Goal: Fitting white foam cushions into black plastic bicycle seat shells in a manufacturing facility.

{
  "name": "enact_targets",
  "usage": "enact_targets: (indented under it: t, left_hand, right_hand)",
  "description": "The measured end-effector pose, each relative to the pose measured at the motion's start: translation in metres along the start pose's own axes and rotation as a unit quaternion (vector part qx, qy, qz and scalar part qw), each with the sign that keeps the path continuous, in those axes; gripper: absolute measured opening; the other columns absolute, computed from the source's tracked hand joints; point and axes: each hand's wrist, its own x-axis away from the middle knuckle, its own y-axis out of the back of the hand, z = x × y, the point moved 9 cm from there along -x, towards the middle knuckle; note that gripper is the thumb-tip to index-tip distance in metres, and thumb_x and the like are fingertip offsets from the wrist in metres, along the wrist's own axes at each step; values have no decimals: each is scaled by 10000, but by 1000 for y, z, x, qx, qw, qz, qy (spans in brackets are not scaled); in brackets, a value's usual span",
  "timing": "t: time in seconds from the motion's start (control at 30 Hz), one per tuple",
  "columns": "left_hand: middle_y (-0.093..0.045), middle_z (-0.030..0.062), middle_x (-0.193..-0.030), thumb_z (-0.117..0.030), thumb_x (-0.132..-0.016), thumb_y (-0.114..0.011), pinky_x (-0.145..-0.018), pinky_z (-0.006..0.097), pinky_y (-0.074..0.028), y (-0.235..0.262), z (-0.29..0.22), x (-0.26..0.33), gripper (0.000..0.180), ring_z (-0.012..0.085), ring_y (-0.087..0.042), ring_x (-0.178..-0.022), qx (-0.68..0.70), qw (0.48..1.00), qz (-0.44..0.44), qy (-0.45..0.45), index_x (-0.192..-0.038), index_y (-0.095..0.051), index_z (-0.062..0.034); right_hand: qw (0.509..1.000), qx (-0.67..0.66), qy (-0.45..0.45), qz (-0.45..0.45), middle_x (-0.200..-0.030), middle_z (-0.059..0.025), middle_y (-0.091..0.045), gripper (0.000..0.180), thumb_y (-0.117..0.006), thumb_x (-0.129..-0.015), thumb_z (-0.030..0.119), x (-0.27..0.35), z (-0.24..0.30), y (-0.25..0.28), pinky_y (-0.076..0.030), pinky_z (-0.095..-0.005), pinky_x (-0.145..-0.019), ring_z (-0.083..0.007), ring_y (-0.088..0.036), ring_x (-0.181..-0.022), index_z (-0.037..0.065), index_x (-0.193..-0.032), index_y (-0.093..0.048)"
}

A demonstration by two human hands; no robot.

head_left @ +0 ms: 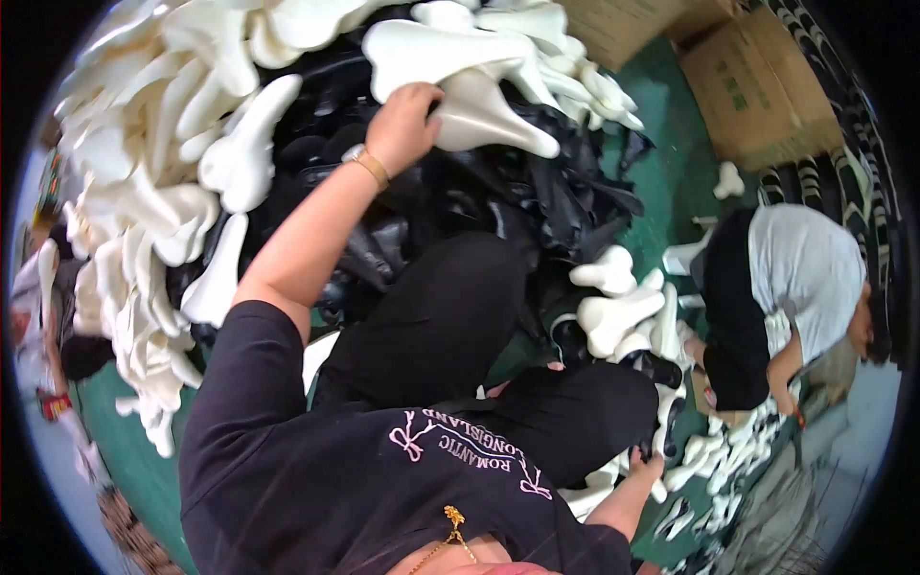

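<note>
My left hand (406,120), a gold-coloured watch at its wrist, reaches far ahead over a heap. Its fingers are closed on the edge of a white bicycle saddle pad (431,53), and a second white saddle pad (484,113) lies against that one. Low on the right, beside my knee, my right hand (647,465) is closed at the end of a black-and-white saddle piece (668,422); its fingers are partly hidden. Black saddle parts (460,211) with a glossy surface fill the space in front of my bent legs.
White saddle pads (144,153) are piled high on the left. More white pads (618,311) lie right of my knees. A cardboard box (757,91) stands far right on the green floor (671,144). A bent-over person (795,287) works at right; another person (43,316) is at far left.
</note>
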Motion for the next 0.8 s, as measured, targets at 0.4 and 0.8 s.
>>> enact_targets:
  t: [0.4, 0.8]
  left_hand:
    - [-575, 116, -1135, -377, -674, -755, -932, 438, -424, -33, 14, -121, 713, 282, -546, -1106, -365, 923, 119, 6, -1264, -476, -90]
    - [-539, 144, -1300, -371, -959, -403, -1011, 406, -430, 111, 108, 60, 530, 284, -548, -1155, 586, 667, -141, 439, -1338, -448, -3]
  right_hand:
    - [842, -8, 298, 449, -962, -39, -665, 290, -608, -886, 159, 171, 378, -273, -501, -260, -667, -124, -631, -812, 82, -1166, -610]
    - [785, 275, 454, 319, -1180, -218, -561, 396, -616, -779, 247, 275, 364, -459, -468, -435, -930, -374, -560, -1082, 2, -1090, -603]
